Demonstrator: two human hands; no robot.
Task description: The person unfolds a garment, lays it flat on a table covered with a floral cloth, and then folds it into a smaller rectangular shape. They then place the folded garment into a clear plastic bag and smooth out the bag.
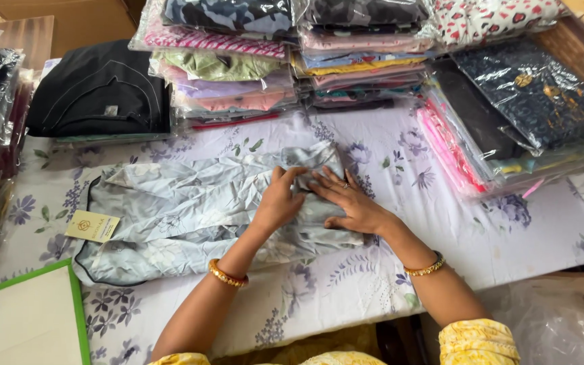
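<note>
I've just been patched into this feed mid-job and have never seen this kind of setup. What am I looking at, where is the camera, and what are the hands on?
There is no machine here: one camera on a person's head looks down at their own two bare hands. The left hand and right hand press flat on a pale blue-grey garment spread over a floral sheet; neither hand grips anything. A paper tag hangs at the garment's neckline. Behind lie stacks of folded clothes in clear bags, with a folded black garment at the left.
</note>
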